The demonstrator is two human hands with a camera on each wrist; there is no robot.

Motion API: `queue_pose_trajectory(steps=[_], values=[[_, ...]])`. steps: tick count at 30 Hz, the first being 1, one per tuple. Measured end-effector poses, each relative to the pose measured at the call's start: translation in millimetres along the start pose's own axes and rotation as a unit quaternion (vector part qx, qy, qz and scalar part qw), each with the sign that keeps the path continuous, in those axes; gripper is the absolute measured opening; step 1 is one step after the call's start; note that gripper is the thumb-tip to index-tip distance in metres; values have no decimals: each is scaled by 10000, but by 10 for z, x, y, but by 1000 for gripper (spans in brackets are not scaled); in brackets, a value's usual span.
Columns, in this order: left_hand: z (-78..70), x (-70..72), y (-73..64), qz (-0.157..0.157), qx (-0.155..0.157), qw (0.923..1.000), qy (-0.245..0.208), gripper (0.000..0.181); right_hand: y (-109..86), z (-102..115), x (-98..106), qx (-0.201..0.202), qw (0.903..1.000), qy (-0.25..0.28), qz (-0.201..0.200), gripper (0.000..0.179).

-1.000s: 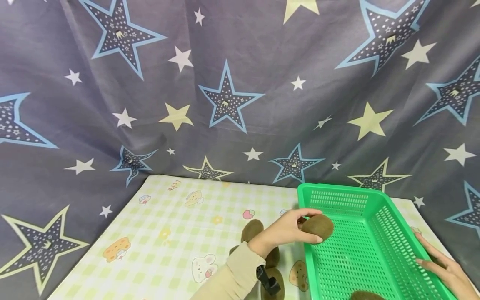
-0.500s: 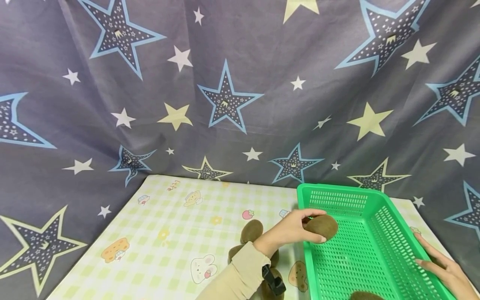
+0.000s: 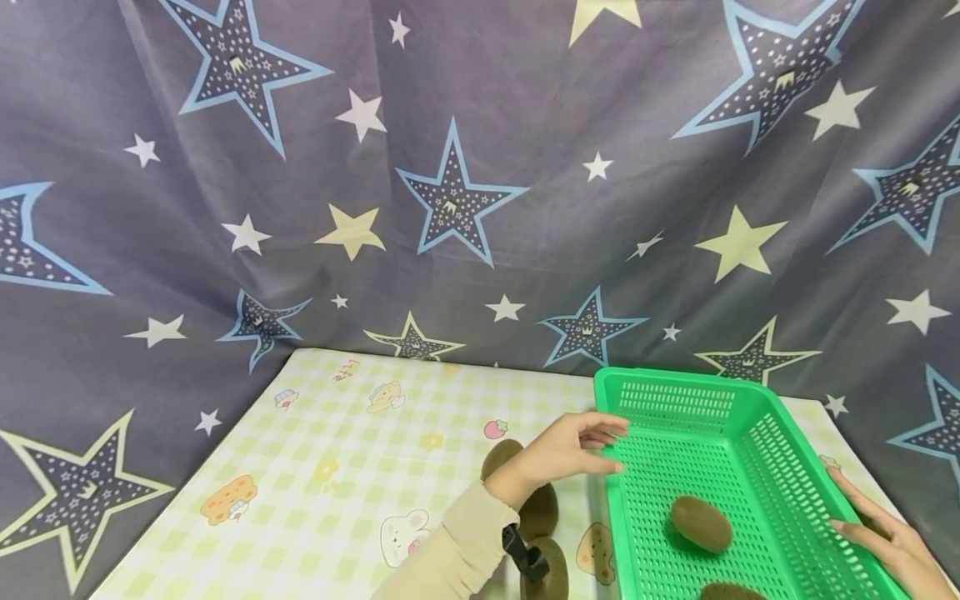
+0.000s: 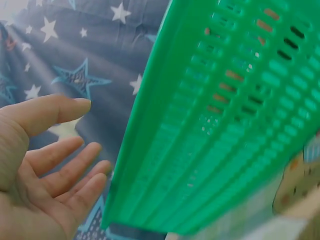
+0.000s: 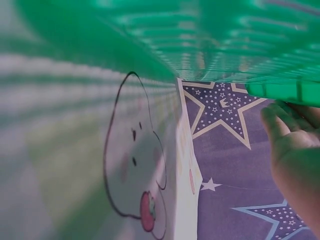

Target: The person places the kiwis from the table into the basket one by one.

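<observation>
My left hand (image 3: 566, 450) hovers by the left rim of a green plastic basket (image 3: 701, 458), its fingers parted and holding nothing. In the left wrist view the fingers are loosely bent beside the basket wall. A brown oval kiwifruit (image 3: 701, 523) lies on the basket floor, and another kiwifruit (image 3: 730, 591) is cut off by the bottom edge. My right hand (image 3: 892, 537) holds the basket's right rim, with the thumb over the top; the right wrist view shows this hand only partly. Under the left forearm are more kiwifruits (image 3: 546, 571) on the table, partly hidden.
The table has a green-and-white checked cloth (image 3: 330, 467) with cartoon prints. A dark star-patterned curtain (image 3: 450, 317) hangs behind it. The basket stands at the table's right side, its near end out of view.
The kiwifruit that my left hand held over the basket's left rim has been let go and lies on the basket floor. My left hand has drawn back slightly leftward; the right hand stays put.
</observation>
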State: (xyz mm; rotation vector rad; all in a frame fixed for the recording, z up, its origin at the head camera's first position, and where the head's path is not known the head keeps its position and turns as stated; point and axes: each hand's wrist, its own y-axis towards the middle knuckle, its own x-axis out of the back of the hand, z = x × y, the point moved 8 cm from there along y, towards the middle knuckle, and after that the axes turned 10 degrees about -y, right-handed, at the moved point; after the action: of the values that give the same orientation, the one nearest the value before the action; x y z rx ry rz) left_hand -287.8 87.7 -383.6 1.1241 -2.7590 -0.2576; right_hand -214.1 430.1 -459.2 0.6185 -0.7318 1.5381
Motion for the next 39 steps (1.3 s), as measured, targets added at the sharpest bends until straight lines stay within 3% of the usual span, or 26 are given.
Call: queue_pose_trajectory(steps=[5,11,15,17,23,34,39], values=[[38,225,-114,28,-90,9996,270,51,-10,34,22,31,10000,-44,-67,65],[141,540,-298,-228,-19,9976,655,50,-2,60,24,-232,9997,-17,49,68],[12,649,-437,-365,70,9966,742,47,-11,72,22,-204,9998,-12,76,68],[16,711,-485,-405,149,9965,711,47,-8,77,20,-197,9997,64,90,69],[371,930,-539,-424,286,9971,570,49,-10,56,26,-210,9995,221,70,70],[620,1131,-698,-851,589,9943,247,55,3,61,28,-157,9997,200,8,70],[756,1172,-756,-841,1024,9908,261,64,6,30,34,-177,9995,240,-38,70]])
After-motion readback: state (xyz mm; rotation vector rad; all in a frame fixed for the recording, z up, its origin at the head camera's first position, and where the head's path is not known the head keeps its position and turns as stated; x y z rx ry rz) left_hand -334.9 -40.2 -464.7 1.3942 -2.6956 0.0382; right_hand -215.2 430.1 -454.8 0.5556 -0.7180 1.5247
